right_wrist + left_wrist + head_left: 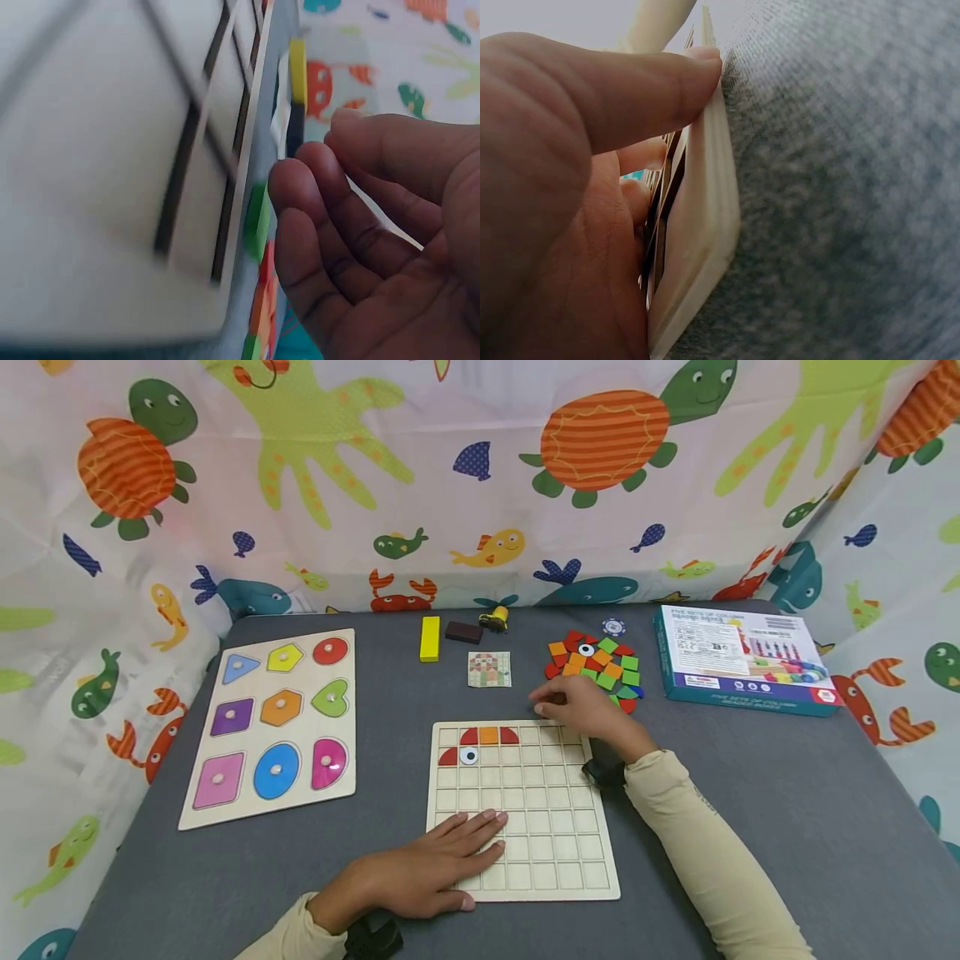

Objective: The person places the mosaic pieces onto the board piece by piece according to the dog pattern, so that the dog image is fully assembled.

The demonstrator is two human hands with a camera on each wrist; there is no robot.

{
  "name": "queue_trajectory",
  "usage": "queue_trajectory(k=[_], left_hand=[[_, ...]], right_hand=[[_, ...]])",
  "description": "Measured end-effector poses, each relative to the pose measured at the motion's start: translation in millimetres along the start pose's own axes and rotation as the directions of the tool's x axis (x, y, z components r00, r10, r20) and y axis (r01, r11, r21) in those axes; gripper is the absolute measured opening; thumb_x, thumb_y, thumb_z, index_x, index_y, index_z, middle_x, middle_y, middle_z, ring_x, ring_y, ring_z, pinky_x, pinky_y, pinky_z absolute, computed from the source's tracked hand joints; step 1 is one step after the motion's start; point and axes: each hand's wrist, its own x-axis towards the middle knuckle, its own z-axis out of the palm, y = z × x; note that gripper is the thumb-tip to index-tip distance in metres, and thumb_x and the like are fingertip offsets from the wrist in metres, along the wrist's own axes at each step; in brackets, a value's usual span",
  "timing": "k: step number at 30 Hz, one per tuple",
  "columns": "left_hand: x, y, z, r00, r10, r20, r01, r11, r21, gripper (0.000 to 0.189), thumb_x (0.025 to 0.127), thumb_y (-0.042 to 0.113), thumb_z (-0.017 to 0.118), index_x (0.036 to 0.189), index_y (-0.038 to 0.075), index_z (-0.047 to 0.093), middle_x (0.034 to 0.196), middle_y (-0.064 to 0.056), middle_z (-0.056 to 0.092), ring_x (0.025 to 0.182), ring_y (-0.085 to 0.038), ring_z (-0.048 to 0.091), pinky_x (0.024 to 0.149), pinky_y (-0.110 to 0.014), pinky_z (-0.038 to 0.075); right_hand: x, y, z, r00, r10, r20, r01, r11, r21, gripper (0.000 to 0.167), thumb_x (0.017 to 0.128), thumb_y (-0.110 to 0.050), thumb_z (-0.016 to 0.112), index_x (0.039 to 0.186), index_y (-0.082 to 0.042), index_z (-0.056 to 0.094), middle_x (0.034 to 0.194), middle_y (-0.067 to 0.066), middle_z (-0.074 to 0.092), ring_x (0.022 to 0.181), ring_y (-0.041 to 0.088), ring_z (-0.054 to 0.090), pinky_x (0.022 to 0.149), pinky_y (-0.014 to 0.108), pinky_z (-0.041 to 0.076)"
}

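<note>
The wooden grid board (pixel 555 822) lies flat on the grey tabletop (pixel 397 727); it should handle as light and stiff, best taken by its rim at three and nine o'clock. The mosaic tiles (pixel 602 657), heaped past its one o'clock corner, seem thin, hard and slippery, so pinch opposite edges. Pale and squared, the board carries red quarter-rounds (pixel 448 757), an orange square (pixel 488 736) and an eye tile (pixel 468 756) toward eleven o'clock. The left hand (pixel 427 872) spreads over its eight o'clock side; the right hand (pixel 588 703), at one o'clock, has loosely bent fingers, apparently empty, though the wrist view is blurred.
</note>
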Motion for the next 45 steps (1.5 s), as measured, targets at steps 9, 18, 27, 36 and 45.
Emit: queue_trajectory(k=[9,18,27,36,45], left_hand=[[-1.4,0.8,-0.5,1.0,0.02,-0.019,-0.02,1.0,0.023,0.068,0.102,0.029,0.052,0.155,0.005,0.018,0.162,-0.012,-0.003,0.148,-0.026,-0.004,0.116,-0.046,0.006],[-2.7,-0.7,0.7,1.0,0.022,-0.021,-0.022,1.0,0.018,0.068,0.101,0.029,0.052,0.155,0.004,0.018,0.162,-0.013,-0.003,0.148,-0.026,-0.004,0.116,-0.046,0.006],[-2.9,-0.7,0.5,1.0,0.016,-0.016,-0.016,1.0,0.002,0.068,0.101,0.029,0.052,0.155,0.005,0.018,0.162,-0.012,-0.003,0.148,-0.025,-0.005,0.116,-0.045,0.005],[-3.0,-2.7,2.4,1.0,0.017,-0.019,-0.018,1.0,-0.025,0.069,0.101,0.03,0.052,0.155,0.006,0.017,0.162,-0.01,-0.005,0.147,-0.024,-0.007,0.116,-0.044,0.002],[-2.8,-5.1,4.2,0.999,0.025,-0.026,-0.025,1.0,0.0,0.069,0.101,0.03,0.052,0.155,0.005,0.018,0.162,-0.011,-0.004,0.148,-0.025,-0.006,0.117,-0.045,0.004]], right_hand=[[3.6,29,-29,0.988,0.098,-0.116,-0.101,0.995,-0.024,0.023,0.094,-0.009,0.065,0.114,0.001,0.07,0.103,0.013,0.069,0.09,0.026,0.06,0.08,0.041,0.051],[-1.3,49,-63,0.967,0.192,-0.17,-0.205,0.977,-0.066,0.029,0.097,-0.009,0.06,0.123,0.002,0.064,0.121,0.023,0.061,0.106,0.036,0.054,0.086,0.048,0.049],[9.8,62,-75,0.95,0.24,-0.198,-0.247,0.969,-0.01,0.03,0.098,-0.008,0.057,0.124,0.004,0.063,0.117,0.023,0.063,0.099,0.033,0.058,0.081,0.043,0.051],[38.9,60,-77,0.911,0.336,-0.24,-0.328,0.942,0.071,0.032,0.1,-0.009,0.054,0.129,0.002,0.06,0.125,0.021,0.059,0.101,0.033,0.055,0.087,0.045,0.049],[61.5,54,-68,0.887,0.418,-0.198,-0.426,0.905,0.007,0.034,0.098,-0.004,0.05,0.129,0.004,0.06,0.129,0.023,0.055,0.099,0.034,0.051,0.089,0.046,0.048]])
